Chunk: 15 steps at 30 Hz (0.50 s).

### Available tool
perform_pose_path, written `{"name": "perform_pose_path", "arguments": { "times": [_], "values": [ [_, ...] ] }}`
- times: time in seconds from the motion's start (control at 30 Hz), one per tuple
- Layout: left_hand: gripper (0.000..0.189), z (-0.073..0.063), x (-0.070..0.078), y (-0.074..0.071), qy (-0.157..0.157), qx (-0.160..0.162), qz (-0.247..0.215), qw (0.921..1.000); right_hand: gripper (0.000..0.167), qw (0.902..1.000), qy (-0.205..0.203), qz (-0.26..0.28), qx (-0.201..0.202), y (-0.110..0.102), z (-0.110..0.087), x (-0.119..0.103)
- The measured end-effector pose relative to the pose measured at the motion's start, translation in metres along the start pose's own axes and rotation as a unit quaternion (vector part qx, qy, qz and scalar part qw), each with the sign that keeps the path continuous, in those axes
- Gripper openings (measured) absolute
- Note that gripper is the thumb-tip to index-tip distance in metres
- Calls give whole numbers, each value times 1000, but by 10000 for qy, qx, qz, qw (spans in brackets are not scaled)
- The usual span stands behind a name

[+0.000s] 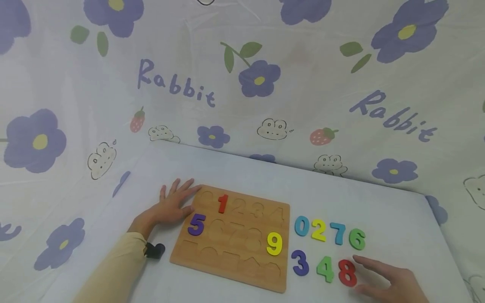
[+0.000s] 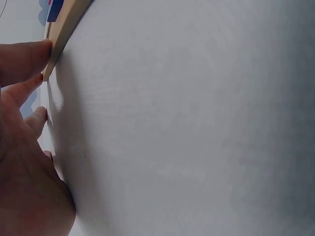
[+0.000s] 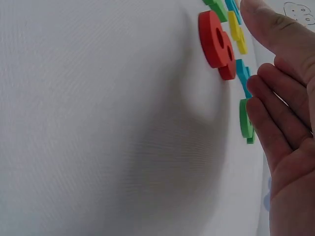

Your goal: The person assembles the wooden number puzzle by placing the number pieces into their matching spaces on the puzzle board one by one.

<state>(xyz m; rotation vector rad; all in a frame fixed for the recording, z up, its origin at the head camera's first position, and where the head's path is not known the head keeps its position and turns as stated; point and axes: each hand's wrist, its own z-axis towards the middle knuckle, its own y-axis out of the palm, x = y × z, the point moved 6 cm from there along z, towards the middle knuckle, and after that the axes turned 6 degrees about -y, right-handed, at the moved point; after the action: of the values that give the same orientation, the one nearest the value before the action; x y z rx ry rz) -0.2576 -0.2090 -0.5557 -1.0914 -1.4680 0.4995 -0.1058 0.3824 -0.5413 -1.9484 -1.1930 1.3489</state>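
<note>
My left hand [image 1: 172,206] lies with spread fingers at the left edge of a wooden number board [image 1: 178,257], thumb and a fingertip right at its edge. In the board sit a red 1 [image 1: 222,204], a purple 5 [image 1: 198,218] and a yellow 9 [image 1: 275,245]; the other visible outlines are bare recesses. Over on the right, my right hand [image 1: 395,283] hovers beside a red 8 [image 1: 347,272], thumb and index finger parted around its right side. The right wrist view shows that red 8 [image 3: 209,42] on the table, with a gap between it and the fingers.
Right of the board, a blue 0 [image 1: 297,226], yellow 2 [image 1: 319,231], blue 7 [image 1: 338,233] and green 6 [image 1: 353,238] form a row. Below them lie a purple 3 [image 1: 302,263] and green 4 [image 1: 326,269]. A rabbit-print curtain [image 1: 295,92] hangs behind the white table.
</note>
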Motion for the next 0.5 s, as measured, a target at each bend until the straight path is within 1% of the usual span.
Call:
{"name": "perform_pose_path", "arguments": {
  "times": [0.13, 0.37, 0.5],
  "values": [
    [70, -1, -1, 0, -17, -15, -21, 10000, 100, 9995, 240, 192, -12, 8, 7, 4],
    [71, -1, -1, 0, 10, -23, -33, 10000, 98, 9993, 241, 295, 21, 17, 15, 5],
    [70, -1, 0, -1, 12, -6, -4, 10000, 97, 9995, 214, 235, 91, 20, 14, 5]
  ]
}}
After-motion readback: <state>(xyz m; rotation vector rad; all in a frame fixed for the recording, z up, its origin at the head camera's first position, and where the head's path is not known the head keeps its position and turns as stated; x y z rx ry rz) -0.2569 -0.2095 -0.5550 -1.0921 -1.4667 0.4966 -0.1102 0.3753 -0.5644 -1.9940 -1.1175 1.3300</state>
